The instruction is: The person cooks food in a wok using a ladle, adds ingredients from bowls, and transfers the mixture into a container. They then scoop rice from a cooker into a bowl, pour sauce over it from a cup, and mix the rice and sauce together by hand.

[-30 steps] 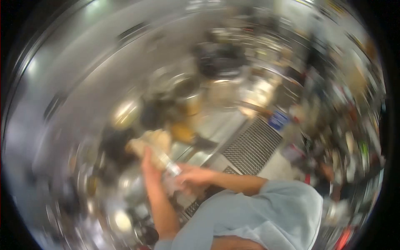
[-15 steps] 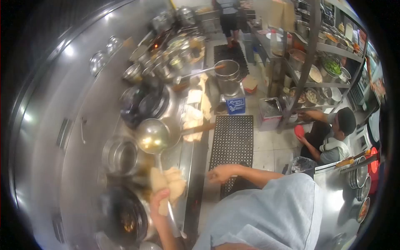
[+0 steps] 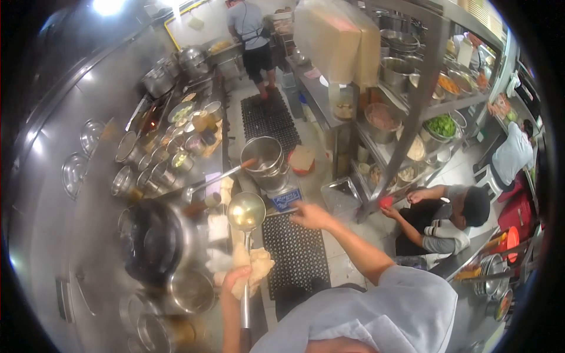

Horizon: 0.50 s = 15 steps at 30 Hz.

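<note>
My left hand grips a long-handled ladle, with a tan cloth bunched around the handle. The round bowl of the ladle is raised near the counter's aisle edge and holds a yellowish liquid. My right hand reaches over the aisle with its fingers stretched forward and nothing visible in them. Just beyond its fingertips, as seen, is a blue box on the floor. Left of the ladle sits a dark wok on the stove.
A tall metal pot stands in the aisle with a wooden-handled utensil across its rim. A co-worker crouches by the steel shelf on the right. Another person stands at the far end. Black mats cover the floor.
The view has swung toward the right. My left hand has lifted the ladle away from the pots to the counter's aisle side. My right arm has stretched farther forward.
</note>
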### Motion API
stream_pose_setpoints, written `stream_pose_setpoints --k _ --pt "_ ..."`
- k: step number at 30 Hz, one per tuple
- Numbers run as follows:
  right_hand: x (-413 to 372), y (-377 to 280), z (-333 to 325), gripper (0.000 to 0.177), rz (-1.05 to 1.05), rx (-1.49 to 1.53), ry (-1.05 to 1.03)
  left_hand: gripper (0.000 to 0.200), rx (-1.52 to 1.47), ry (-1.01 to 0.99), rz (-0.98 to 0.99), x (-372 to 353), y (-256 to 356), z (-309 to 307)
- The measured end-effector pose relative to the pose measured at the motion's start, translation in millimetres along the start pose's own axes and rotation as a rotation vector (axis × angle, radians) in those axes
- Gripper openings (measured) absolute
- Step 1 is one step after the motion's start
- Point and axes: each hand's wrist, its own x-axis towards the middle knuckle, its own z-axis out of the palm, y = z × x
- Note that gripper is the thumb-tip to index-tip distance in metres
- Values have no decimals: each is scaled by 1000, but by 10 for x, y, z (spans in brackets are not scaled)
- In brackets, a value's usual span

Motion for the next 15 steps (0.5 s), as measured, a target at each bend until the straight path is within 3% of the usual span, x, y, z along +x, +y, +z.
stream_pose_setpoints --k 4,6,9,11,13,14,15 --pt "1256 50 -628 66 -14 -16 250 37 108 121 31 737 559 82" --pt "1969 441 -835 70 -33 -44 478 36 99 112 -23 1201 981 167" --pt "2570 624 -1453 82 175 -94 656 34 122 -48 -2 2346 1407 -65" --pt "2896 1287 -1694 87 251 -205 819 36 132 -90 -27 2756 1827 328" --pt "3073 1229 -2276 91 356 -54 792 38 137 -114 -30 3209 2237 675" --pt "3382 1758 -2544 90 387 -90 838 39 135 -115 -35 3398 2373 809" --pt "3466 1868 -2718 85 419 -74 877 40 136 -113 -44 3568 2476 914"
